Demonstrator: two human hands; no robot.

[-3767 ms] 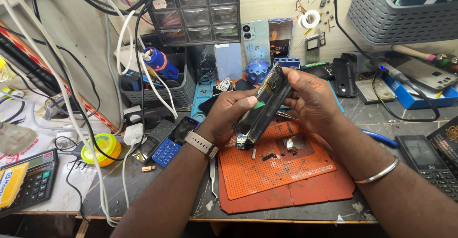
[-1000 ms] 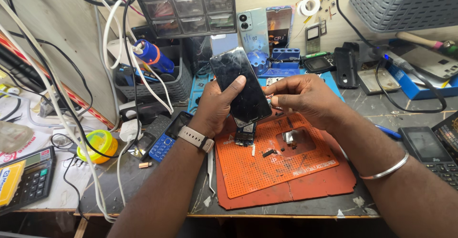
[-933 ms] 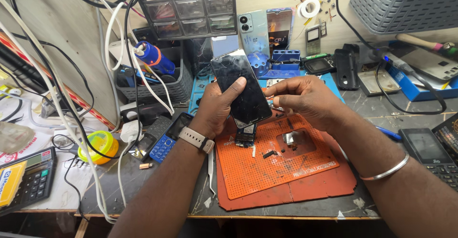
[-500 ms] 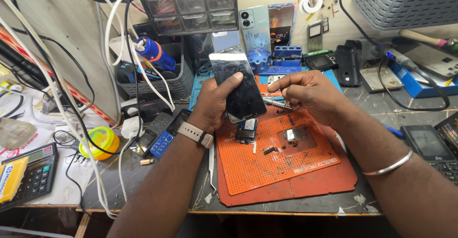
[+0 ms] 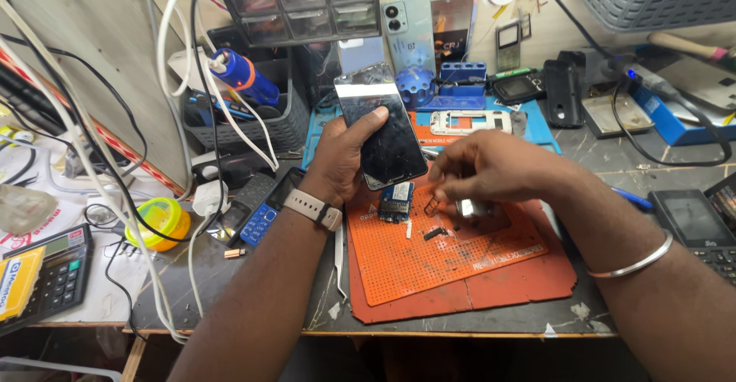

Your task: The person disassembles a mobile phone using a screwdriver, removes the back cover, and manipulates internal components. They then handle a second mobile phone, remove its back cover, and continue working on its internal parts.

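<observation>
Left hand (image 5: pixel 341 160) grips dark phone (image 5: pixel 381 135), screen up, fingers closed round its left edge, thumb on glass. Phone held tilted above orange mat (image 5: pixel 460 275) at its 11 o'clock corner. Right hand (image 5: pixel 491 171) hovers over mat centre, fingers curled loosely; whether they pinch anything, cannot tell. Small circuit board (image 5: pixel 395 202) lies on mat just below phone. Blue keypad phone (image 5: pixel 263 217) on table at left hand's 8 o'clock.

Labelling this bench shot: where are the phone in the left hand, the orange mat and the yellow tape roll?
phone (image 5: pixel 387 140), head view, dark glass.
orange mat (image 5: pixel 429 263), head view, bare middle.
yellow tape roll (image 5: pixel 159 221), head view, top.
</observation>
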